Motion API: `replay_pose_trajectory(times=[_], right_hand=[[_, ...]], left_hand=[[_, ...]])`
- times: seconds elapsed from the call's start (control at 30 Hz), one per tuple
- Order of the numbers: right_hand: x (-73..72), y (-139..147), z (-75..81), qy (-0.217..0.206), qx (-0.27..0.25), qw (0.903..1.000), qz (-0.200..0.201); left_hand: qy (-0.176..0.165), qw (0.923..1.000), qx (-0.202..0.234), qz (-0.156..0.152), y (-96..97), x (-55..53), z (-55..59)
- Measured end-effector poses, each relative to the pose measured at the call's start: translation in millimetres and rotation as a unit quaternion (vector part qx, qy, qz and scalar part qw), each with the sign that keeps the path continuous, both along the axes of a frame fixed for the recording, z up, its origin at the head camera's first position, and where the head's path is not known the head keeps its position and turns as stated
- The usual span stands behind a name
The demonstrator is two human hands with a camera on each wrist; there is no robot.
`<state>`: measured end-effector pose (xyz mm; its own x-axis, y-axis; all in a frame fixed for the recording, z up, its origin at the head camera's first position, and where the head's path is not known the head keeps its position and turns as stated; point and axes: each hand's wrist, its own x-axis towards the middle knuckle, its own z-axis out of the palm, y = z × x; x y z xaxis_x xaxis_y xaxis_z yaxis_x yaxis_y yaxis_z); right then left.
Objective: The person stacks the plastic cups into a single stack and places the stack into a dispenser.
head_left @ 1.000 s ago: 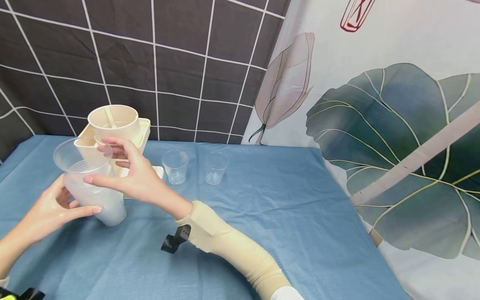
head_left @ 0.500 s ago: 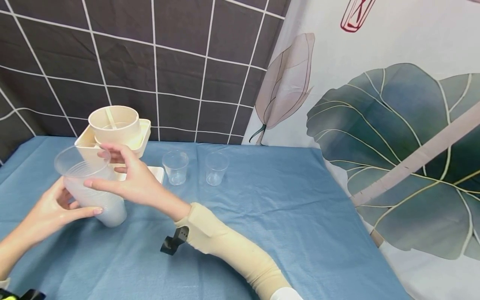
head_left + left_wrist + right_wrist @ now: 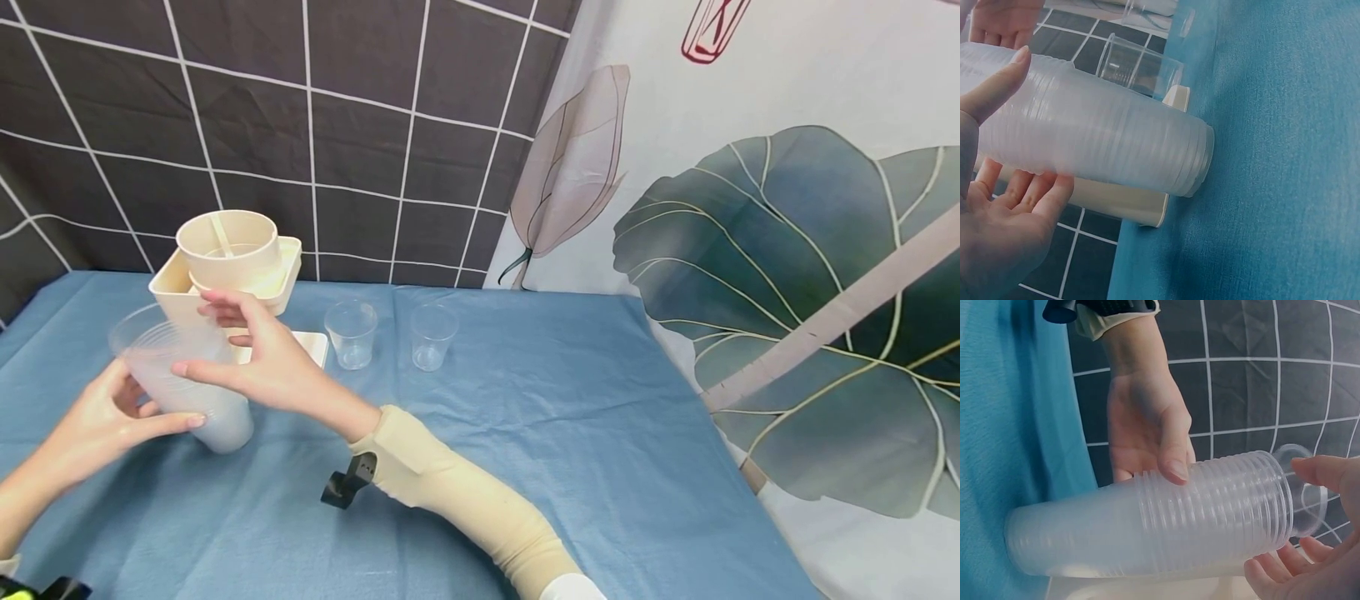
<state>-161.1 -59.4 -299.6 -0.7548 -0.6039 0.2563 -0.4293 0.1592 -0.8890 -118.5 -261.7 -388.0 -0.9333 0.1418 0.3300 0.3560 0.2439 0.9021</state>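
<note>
My left hand (image 3: 105, 429) grips a tilted stack of clear plastic cups (image 3: 225, 417), thumb in front and fingers behind it. In the left wrist view the stack (image 3: 1110, 131) lies between thumb and fingers, its base end close over the cloth. One clear cup (image 3: 1310, 494) sits at the stack's upper end, its rim standing out beyond the others in the right wrist view. My right hand (image 3: 270, 350) is beside that upper end, thumb and fingers spread apart around the cup; the fingertips (image 3: 1260, 572) are right at its rim.
Behind the hands stands a cream round container (image 3: 228, 250) with a strip inside, in a cream square tray (image 3: 292, 258). A white flat piece (image 3: 315, 346) shows below. Two clear cups, one (image 3: 351, 333) left and one (image 3: 432, 337) right, stand on the blue cloth (image 3: 562, 433).
The top cup's rim has sunk lower into the stack, and my right hand has shifted slightly down. My left hand keeps its hold and stays in place.
</note>
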Motion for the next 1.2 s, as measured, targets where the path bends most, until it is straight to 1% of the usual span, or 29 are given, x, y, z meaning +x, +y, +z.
replay_pose_trajectory(times=[0.1,0.3,0.4,0.53,0.67,0.77,0.9,1.0,1.2], right_hand=[[-0.5,0.7,-1.0,0.001,0.0,1.0,0.003],[-0.9,0.2,-1.8,0.004,0.017,0.9998,0.001],[-1.4,0.4,-2.2,0.008,0.026,0.9996,0.005],[-2.0,1.2,-2.6,0.015,0.041,0.999,0.009],[-1.8,1.6,-2.9,0.01,0.049,0.9987,0.01],[-1.3,1.2,-3.7,0.006,0.049,0.9988,0.006],[-0.8,0.3,-5.1,0.016,0.046,0.9988,0.0],[-0.5,0.0,-5.7,0.025,0.049,0.9985,-0.004],[-0.4,0.4,-6.2,0.025,0.058,0.998,-0.007]], left_hand=[[-0.002,1.0,0.001,0.001,0.0,0.1,0.0],[0.0,0.9998,-0.019,0.01,0.7,0.1,0.4],[0.001,1.0,-0.005,0.003,1.0,0.3,0.7],[0.003,0.9996,0.027,-0.013,1.4,0.6,1.3],[0.004,0.9988,0.043,-0.022,1.5,0.8,1.7],[0.004,0.9993,0.033,-0.017,1.3,1.0,1.2],[0.008,1.0,0.002,-0.001,1.2,0.7,0.0],[0.012,0.9999,-0.002,-0.001,1.2,0.2,-0.4],[0.011,0.9988,0.042,-0.023,0.9,-0.1,0.4]])
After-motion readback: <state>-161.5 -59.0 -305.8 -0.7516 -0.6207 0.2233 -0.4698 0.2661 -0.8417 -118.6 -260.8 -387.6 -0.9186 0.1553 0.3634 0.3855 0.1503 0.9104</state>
